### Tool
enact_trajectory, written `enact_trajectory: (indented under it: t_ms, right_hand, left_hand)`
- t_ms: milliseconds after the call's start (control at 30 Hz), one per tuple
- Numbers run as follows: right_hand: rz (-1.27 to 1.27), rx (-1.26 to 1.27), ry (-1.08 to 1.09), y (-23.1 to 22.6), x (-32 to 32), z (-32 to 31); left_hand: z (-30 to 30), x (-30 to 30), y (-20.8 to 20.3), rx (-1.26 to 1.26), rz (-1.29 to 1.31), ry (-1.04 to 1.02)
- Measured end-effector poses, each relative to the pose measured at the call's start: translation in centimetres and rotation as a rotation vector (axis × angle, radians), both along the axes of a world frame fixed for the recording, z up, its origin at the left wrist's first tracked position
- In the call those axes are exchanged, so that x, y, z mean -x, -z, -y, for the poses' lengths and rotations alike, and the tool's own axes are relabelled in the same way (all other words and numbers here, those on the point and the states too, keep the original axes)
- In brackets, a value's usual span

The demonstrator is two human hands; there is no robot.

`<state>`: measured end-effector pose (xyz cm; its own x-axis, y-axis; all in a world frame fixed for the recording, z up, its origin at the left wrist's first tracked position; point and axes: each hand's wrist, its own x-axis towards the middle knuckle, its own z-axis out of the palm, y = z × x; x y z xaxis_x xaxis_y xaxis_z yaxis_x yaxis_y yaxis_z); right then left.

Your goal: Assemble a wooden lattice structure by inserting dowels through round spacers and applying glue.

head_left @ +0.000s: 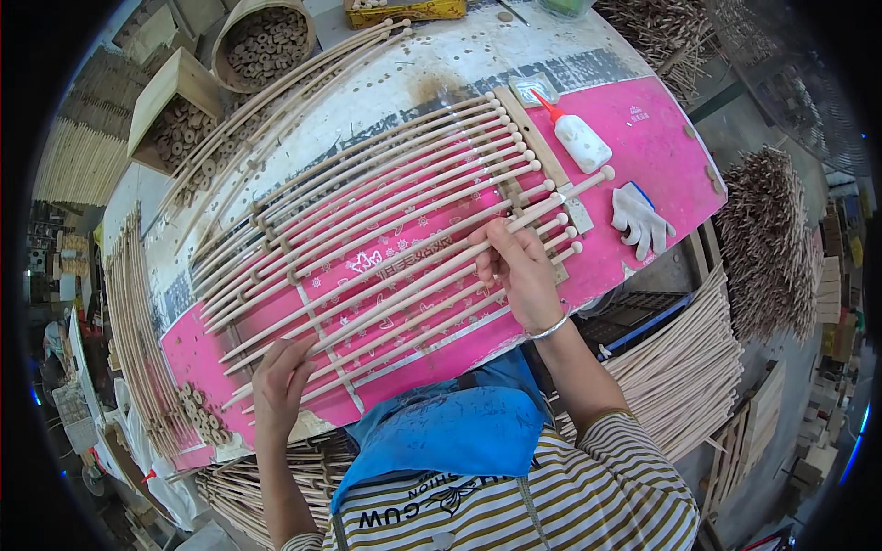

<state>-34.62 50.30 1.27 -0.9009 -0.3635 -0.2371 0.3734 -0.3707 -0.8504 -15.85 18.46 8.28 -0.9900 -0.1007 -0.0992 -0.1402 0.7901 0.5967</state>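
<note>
A long pale wooden dowel (441,266) with a round knob at its far end lies slantwise across the pink table sheet (661,147), among a whole row of like rods laid side by side over thin cross slats (542,156). The right hand (519,266) pinches this dowel near its knobbed end, fingers closed on it, while the left hand (280,381) rests with fingers curled down on the near ends of the rods, pressing them flat — whether it truly grips one I cannot tell. To do this step well, I judge the rod should be kept parallel to its neighbours, its knob in line with the other knobs along the slat, and the near end held down so the row does not fan out as the rod is seated. Just beyond the slat lies a white squeeze bottle (581,140) with a red pointed nozzle, on its side — its label too small to make out. Beside it, near the table's right edge, sits a white work glove (641,219). The pink sheet bears white printed figures and lettering under the rods. At the far left stand a wooden box (175,106) and a round basket (265,41), both full of short wooden rings, and a yellow tray (404,11) sits at the top edge.
</note>
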Motion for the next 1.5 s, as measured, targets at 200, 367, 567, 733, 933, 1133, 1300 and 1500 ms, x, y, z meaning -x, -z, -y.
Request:
enact_trajectory:
  t_ms: [200,367,567,733,933,1133,1300,1500]
  right_hand:
    - [-0.002,-0.022,0.005,-0.1,-0.3,-0.2]
    - [-0.016,-0.017,0.074,-0.3,0.2,-0.3]
    - [-0.063,-0.052,0.143,-1.5,1.5,-2.3]
    - [0.004,-0.051,-0.006,-0.4,-0.4,0.6]
    - [0.038,0.040,-0.206,0.5,-4.9,6.3]
    - [-0.067,0.033,-0.452,-0.2,-3.3,4.1]
    - [-0.030,0.054,-0.317,0.3,-3.7,3.2]
    - [-0.116,-0.026,-0.111,0.4,-0.4,-0.3]
  left_hand:
    - [-0.2,0.2,0.3,-0.105,0.014,-0.011]
    - [-1.8,2.4,0.0,0.101,-0.086,0.032]
    - [-1.3,2.0,-1.0,-0.167,0.033,-0.012]
    - [-3.0,3.6,-0.5,-0.043,-0.071,0.108]
    - [-9.5,7.2,0.3,-0.039,-0.192,0.163]
    - [-8.3,6.4,0.3,-0.308,-0.026,0.001]
    - [-8.1,5.5,0.5,-0.337,-0.011,-0.026]
    - [-6.3,4.0,0.9,-0.359,0.004,-0.056]
